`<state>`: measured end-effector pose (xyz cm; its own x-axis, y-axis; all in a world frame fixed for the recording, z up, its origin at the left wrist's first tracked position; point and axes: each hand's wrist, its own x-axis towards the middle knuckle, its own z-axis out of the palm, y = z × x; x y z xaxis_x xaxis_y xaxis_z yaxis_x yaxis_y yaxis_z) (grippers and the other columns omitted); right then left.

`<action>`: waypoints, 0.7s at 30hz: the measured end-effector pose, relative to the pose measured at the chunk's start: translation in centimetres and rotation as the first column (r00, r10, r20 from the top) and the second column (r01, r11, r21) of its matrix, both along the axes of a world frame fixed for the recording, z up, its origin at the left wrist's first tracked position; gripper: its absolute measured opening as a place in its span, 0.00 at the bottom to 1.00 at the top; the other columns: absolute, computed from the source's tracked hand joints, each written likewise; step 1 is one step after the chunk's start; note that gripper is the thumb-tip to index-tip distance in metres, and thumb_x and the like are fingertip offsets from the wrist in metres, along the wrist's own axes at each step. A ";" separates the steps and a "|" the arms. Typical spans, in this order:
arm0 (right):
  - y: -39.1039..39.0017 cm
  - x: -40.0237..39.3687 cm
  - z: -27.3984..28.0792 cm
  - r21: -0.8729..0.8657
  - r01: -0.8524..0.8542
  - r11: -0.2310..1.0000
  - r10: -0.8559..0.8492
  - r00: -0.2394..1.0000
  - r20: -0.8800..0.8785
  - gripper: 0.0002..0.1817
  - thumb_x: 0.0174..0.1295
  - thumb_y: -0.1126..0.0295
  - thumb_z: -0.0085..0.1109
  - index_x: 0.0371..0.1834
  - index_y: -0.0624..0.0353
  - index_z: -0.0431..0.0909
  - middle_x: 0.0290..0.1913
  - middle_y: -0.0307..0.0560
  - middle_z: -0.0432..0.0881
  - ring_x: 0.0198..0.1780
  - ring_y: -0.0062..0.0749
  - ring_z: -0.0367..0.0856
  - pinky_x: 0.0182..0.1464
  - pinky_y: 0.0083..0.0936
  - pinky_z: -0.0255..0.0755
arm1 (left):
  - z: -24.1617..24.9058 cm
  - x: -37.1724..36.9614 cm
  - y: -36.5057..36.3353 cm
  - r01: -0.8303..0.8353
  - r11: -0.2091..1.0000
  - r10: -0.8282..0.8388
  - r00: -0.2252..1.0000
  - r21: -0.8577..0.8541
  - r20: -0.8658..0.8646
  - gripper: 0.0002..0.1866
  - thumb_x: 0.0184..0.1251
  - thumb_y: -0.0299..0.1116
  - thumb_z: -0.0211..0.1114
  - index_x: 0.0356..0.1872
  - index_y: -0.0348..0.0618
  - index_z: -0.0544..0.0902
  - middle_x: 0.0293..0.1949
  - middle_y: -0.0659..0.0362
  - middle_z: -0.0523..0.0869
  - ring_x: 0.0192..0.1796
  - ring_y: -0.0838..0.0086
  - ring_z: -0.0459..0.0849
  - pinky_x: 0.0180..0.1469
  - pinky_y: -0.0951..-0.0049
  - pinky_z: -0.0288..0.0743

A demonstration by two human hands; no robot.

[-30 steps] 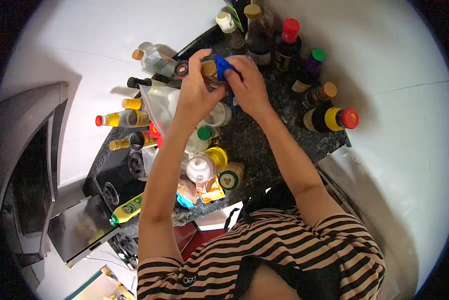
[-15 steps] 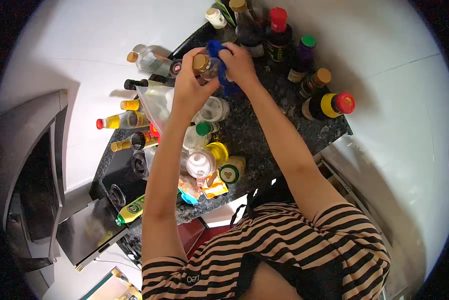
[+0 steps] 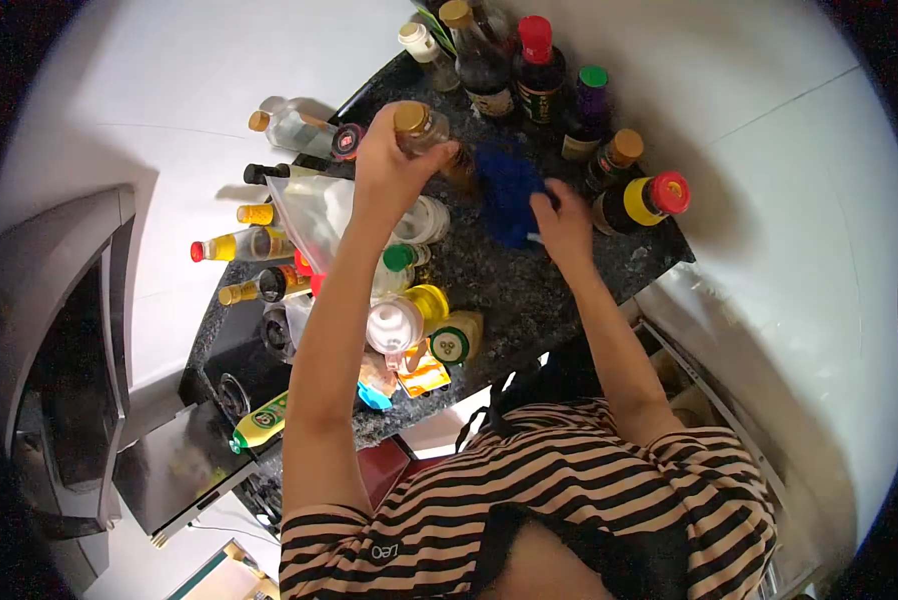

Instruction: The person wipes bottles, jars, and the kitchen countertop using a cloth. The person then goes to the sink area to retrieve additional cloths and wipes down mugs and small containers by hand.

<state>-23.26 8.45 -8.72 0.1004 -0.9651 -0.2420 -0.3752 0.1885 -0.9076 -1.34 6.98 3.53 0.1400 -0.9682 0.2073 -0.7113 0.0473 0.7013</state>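
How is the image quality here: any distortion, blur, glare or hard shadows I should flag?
Head view: strong fisheye bend with black corners, so the counter curves. The blue cloth under the right hand is smeared by motion blur; the left hand and its gold-capped bottle look sharper. The white wall is bright, with soft shadows behind the bottles.

A soft blue cloth [image 3: 509,195] lies on the speckled, seemingly polished stone counter [image 3: 509,285] among glossy bottles.
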 end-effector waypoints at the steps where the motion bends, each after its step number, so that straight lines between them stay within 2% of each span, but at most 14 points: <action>1: 1.0 -1.0 -1.0 -0.166 0.022 0.986 -0.032 0.998 -0.059 0.21 0.68 0.63 0.57 0.58 0.67 0.79 0.43 0.55 0.82 0.42 0.46 0.83 0.49 0.35 0.75 | 0.1 -0.3 -0.3 -0.010 1.000 0.010 1.000 0.011 -0.028 0.25 0.52 0.30 0.81 0.49 0.38 0.79 0.39 0.55 0.87 0.41 0.71 0.87 0.44 0.71 0.81; 2: 2.2 -1.9 -2.0 -0.324 0.031 0.946 -0.071 0.991 -0.113 0.20 0.68 0.63 0.58 0.57 0.66 0.79 0.46 0.56 0.82 0.45 0.48 0.82 0.50 0.36 0.75 | -0.1 -0.6 -0.6 -0.020 0.999 0.022 0.998 0.027 -0.057 0.25 0.52 0.31 0.81 0.48 0.38 0.79 0.39 0.55 0.87 0.41 0.70 0.87 0.44 0.70 0.81; 3: 3.0 -2.5 -1.3 -0.346 -0.005 0.938 -0.043 0.990 -0.132 0.20 0.67 0.64 0.58 0.57 0.65 0.79 0.48 0.58 0.82 0.48 0.52 0.82 0.53 0.39 0.75 | -0.2 -0.7 -1.0 -0.029 0.999 0.032 0.996 0.040 -0.083 0.24 0.51 0.31 0.81 0.48 0.38 0.79 0.39 0.55 0.87 0.41 0.69 0.87 0.44 0.70 0.81; 5: 3.6 -3.3 0.3 -0.390 -0.083 0.917 0.018 0.986 -0.167 0.20 0.64 0.65 0.59 0.58 0.62 0.79 0.54 0.61 0.81 0.54 0.59 0.80 0.57 0.46 0.75 | -1.0 -1.0 -1.9 0.000 0.999 -0.003 0.999 -0.052 -0.042 0.25 0.50 0.32 0.81 0.47 0.37 0.79 0.39 0.53 0.87 0.41 0.66 0.87 0.44 0.68 0.80; 8: 5.0 -3.1 -3.1 -0.521 -0.279 0.807 0.112 0.937 -0.330 0.17 0.63 0.69 0.64 0.55 0.57 0.83 0.64 0.54 0.75 0.58 0.53 0.75 0.56 0.46 0.73 | -1.7 -1.8 -3.1 0.033 0.992 -0.035 0.999 -0.124 -0.014 0.26 0.49 0.34 0.82 0.47 0.37 0.79 0.40 0.52 0.86 0.42 0.61 0.87 0.45 0.66 0.80; 9: 5.3 -2.9 -3.1 -0.486 -0.367 0.793 0.164 0.897 -0.410 0.17 0.62 0.69 0.64 0.55 0.56 0.83 0.66 0.53 0.73 0.60 0.53 0.73 0.57 0.47 0.72 | -1.9 -2.1 -3.4 0.042 0.990 -0.044 0.999 -0.136 -0.012 0.26 0.49 0.35 0.82 0.48 0.38 0.79 0.40 0.51 0.86 0.42 0.59 0.87 0.46 0.65 0.80; 11: 6.0 -2.1 -2.8 -0.398 -0.526 0.752 0.257 0.790 -0.557 0.19 0.60 0.71 0.65 0.56 0.54 0.83 0.70 0.51 0.70 0.63 0.52 0.70 0.57 0.48 0.72 | -2.2 -2.5 -4.1 0.030 0.985 -0.020 0.998 -0.172 0.062 0.28 0.51 0.39 0.82 0.49 0.38 0.80 0.42 0.52 0.88 0.43 0.64 0.88 0.48 0.67 0.80; 12: 6.2 -1.7 -3.0 -0.374 -0.552 0.745 0.261 0.758 -0.598 0.20 0.60 0.71 0.65 0.57 0.53 0.83 0.70 0.51 0.70 0.63 0.52 0.70 0.57 0.48 0.71 | -2.4 -2.8 -4.3 0.029 0.981 -0.011 0.995 -0.194 0.095 0.28 0.52 0.41 0.82 0.50 0.38 0.80 0.43 0.53 0.88 0.44 0.67 0.88 0.50 0.68 0.81; 14: 6.2 -0.8 -3.7 -0.329 -0.599 0.730 0.255 0.686 -0.682 0.22 0.59 0.73 0.65 0.59 0.52 0.82 0.71 0.50 0.69 0.63 0.52 0.69 0.58 0.48 0.71 | -2.9 -3.2 -4.8 0.017 0.974 0.001 0.997 -0.224 0.082 0.30 0.51 0.42 0.83 0.51 0.38 0.80 0.44 0.52 0.88 0.45 0.65 0.88 0.50 0.67 0.81; 18: 5.3 -0.2 -4.7 -0.390 -0.585 0.711 0.253 0.730 -0.634 0.23 0.59 0.73 0.66 0.60 0.52 0.81 0.71 0.51 0.68 0.63 0.53 0.68 0.59 0.49 0.70 | -3.2 -3.9 -5.4 0.025 0.959 0.006 0.994 -0.282 0.109 0.32 0.50 0.43 0.83 0.52 0.38 0.79 0.44 0.51 0.88 0.47 0.63 0.88 0.52 0.66 0.80; 21: 3.7 1.5 -5.4 -0.430 -0.584 0.689 0.252 0.749 -0.613 0.23 0.59 0.72 0.66 0.60 0.52 0.81 0.69 0.51 0.70 0.63 0.52 0.68 0.60 0.50 0.70 | -3.0 -3.9 -5.5 0.057 0.966 -0.024 0.991 -0.252 0.132 0.31 0.47 0.44 0.83 0.50 0.40 0.79 0.46 0.49 0.84 0.50 0.53 0.85 0.51 0.60 0.79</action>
